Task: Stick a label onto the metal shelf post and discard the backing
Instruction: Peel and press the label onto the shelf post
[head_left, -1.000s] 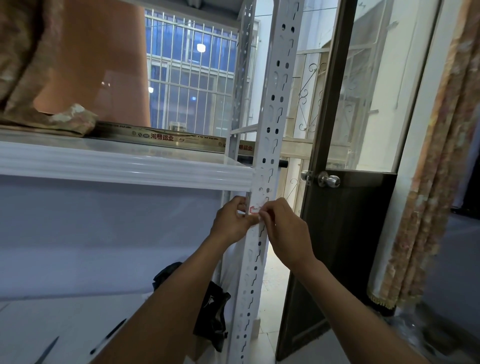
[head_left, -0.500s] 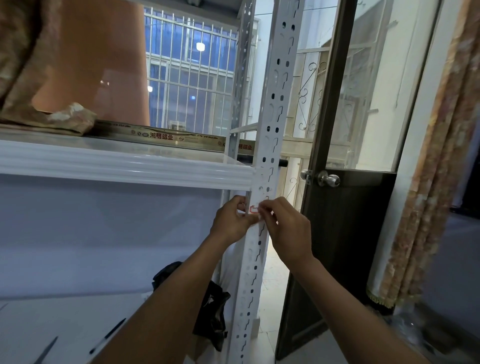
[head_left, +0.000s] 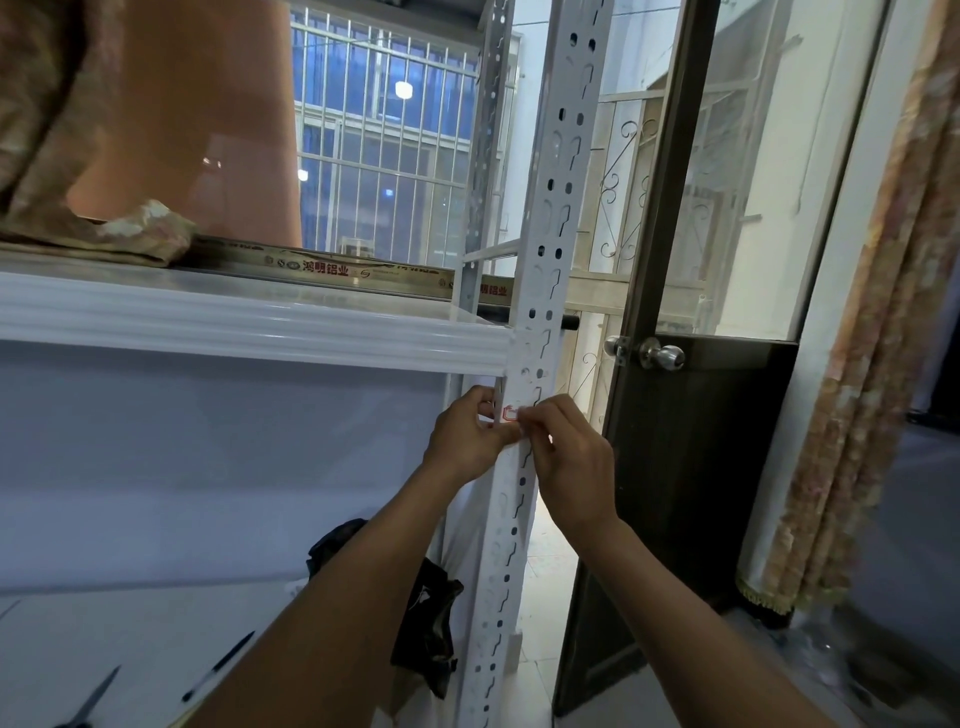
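Left hand (head_left: 465, 434) and right hand (head_left: 571, 462) each pinch an end of the label (head_left: 511, 414) on the metal shelf post (head_left: 545, 234), just under the shelf (head_left: 260, 332) edge; I judge it flimsy, tacky: hold its corners.

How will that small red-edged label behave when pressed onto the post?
Probably floppy and near weightless: the label is a tiny thin slip the left hand and right hand pinch. It may dimple over slots in the post.

Barred window (head_left: 384, 156) glows blue behind; dark door (head_left: 675, 493) ajar right, patterned curtain (head_left: 883, 364), perhaps tiled floor (head_left: 545, 551)
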